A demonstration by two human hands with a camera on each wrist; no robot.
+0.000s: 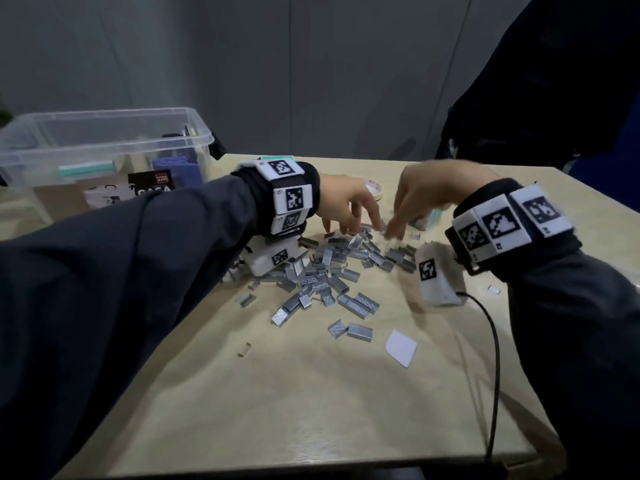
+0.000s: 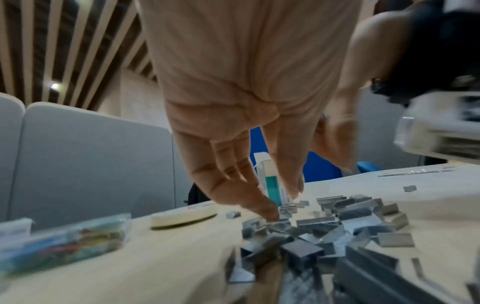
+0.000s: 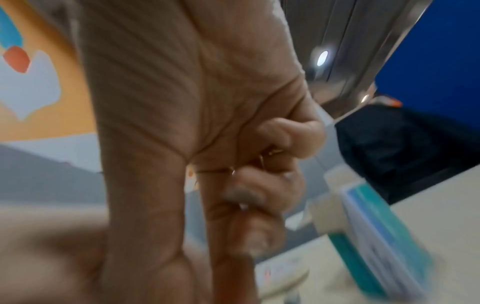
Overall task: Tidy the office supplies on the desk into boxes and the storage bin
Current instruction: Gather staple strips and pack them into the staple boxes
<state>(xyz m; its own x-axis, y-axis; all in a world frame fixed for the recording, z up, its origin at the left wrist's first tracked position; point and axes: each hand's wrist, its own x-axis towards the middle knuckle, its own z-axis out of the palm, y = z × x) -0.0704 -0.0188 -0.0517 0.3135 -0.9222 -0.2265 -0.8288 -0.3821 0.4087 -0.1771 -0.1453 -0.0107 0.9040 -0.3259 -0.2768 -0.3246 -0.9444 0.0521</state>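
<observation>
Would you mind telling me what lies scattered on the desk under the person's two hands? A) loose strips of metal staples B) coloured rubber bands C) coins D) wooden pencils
A: the head view shows a heap of grey staple strips spread over the desk beneath the left hand and right hand, and the left wrist view shows the left hand's fingers touching them.

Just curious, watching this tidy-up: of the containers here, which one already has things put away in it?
The big clear storage bin at the desk's far left corner: it already holds a blue item and printed packs. The small teal-and-white box stands beyond the staples.
</observation>
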